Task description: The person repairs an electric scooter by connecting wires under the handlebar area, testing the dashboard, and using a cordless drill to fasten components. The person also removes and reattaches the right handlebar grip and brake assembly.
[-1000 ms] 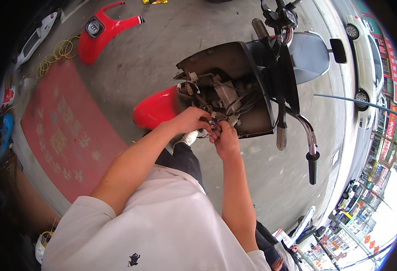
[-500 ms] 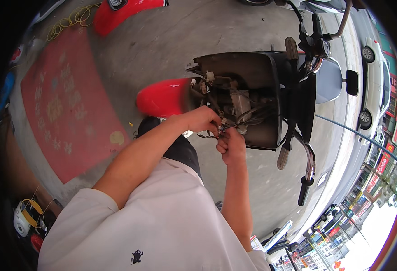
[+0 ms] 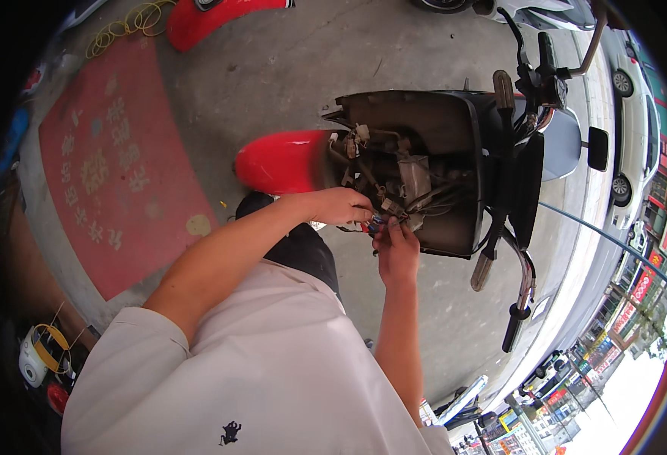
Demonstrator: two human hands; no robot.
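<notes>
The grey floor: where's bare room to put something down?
Bare floor lies between the red rectangle and red fender, and between the right forearm and black handlebar grip. It's crowded around the left hand, right hand and the wires in the housing.

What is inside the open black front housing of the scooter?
Inside the housing are a greyish box, dark cables and a pale connector. The left hand and right hand pinch small wires, partly covering them; whatever lies behind the box is hidden.
</notes>
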